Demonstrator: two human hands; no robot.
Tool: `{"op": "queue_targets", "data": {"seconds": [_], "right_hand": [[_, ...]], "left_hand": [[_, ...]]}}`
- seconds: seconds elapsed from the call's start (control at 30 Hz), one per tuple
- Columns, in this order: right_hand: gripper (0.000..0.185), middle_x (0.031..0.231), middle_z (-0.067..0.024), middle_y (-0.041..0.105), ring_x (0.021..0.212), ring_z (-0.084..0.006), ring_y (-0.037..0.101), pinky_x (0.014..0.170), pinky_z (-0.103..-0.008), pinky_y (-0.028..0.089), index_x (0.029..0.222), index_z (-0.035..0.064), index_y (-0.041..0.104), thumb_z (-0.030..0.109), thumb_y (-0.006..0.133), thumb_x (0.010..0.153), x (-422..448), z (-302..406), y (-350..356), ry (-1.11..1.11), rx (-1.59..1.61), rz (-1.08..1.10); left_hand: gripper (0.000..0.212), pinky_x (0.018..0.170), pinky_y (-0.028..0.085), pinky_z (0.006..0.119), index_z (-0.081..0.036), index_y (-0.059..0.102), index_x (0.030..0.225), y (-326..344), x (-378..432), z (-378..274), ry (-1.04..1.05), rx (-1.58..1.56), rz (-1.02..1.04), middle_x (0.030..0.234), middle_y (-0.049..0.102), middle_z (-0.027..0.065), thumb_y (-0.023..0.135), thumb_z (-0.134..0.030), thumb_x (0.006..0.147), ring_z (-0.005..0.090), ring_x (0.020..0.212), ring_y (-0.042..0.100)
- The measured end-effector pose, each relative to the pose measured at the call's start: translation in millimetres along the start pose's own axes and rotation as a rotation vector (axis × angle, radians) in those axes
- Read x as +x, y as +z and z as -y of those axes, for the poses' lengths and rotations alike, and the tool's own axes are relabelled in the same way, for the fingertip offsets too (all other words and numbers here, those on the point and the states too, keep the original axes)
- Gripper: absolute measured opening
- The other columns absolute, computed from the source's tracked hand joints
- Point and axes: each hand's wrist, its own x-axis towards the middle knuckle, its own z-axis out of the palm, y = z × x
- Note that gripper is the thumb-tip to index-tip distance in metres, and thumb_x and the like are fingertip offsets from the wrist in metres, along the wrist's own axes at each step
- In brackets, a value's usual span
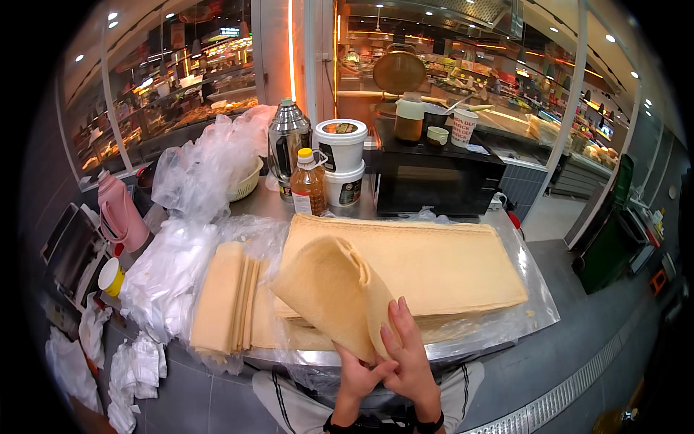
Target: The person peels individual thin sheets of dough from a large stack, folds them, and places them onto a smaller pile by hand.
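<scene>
A pale yellow, finely textured sheet that looks like tofu skin (325,287) is raised in front of me, curled into a loose cone with its narrow end down. My left hand (360,377) grips that lower end from beneath. Against the right side of the sheet lies my right hand (406,358), its fingers stretched up along it and its base meeting my left hand. Behind it rests a thick stack of flat sheets (434,266) on clear plastic film. Several folded sheets (219,298) stand side by side to the left, over a flat layer of the same material.
The steel table (542,304) also bears white plastic bags (165,282), an oil bottle (309,184), white tubs (341,160), a metal flask (290,138) and a black microwave oven (439,184). A pink thermos (122,211) stands left. A green bin (607,255) is on the floor at right.
</scene>
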Motion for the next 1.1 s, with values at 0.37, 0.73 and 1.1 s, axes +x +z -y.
{"op": "queue_targets", "data": {"seconds": [0.37,0.73,1.1], "right_hand": [[0.066,0.148,-0.0232,0.036,0.13,-0.0384,0.044,0.104,-0.0447,0.04,0.139,0.0008,0.046,0.01,0.071,0.079,-25,6,-7,0.329,0.278,-0.104],[0.055,0.108,-0.0089,0.068,0.097,-0.0137,0.063,0.084,-0.0295,0.052,0.126,-0.0013,0.055,0.011,0.081,0.079,-54,-7,-4,0.792,0.829,0.093],[0.075,0.124,-0.0104,0.063,0.114,-0.0184,0.058,0.096,-0.0327,0.045,0.129,-0.0012,0.054,0.015,0.091,0.066,-82,-19,-18,0.648,1.062,0.057]], "left_hand": [[0.054,0.101,0.043,0.034,0.002,0.034,0.141,-5,5,-14,-0.208,-0.326,-0.271,0.133,0.051,0.015,0.059,-0.007,0.094,0.022,0.119,0.053],[0.072,0.096,0.048,0.033,-0.003,0.031,0.141,-30,24,-44,-0.293,0.081,0.132,0.128,0.054,0.012,0.071,0.002,0.081,0.018,0.116,0.056],[0.038,0.086,0.052,0.029,0.004,0.061,0.116,-7,6,-38,-0.011,0.315,0.243,0.111,0.069,0.01,0.076,-0.002,0.081,0.0158,0.101,0.064]]}}
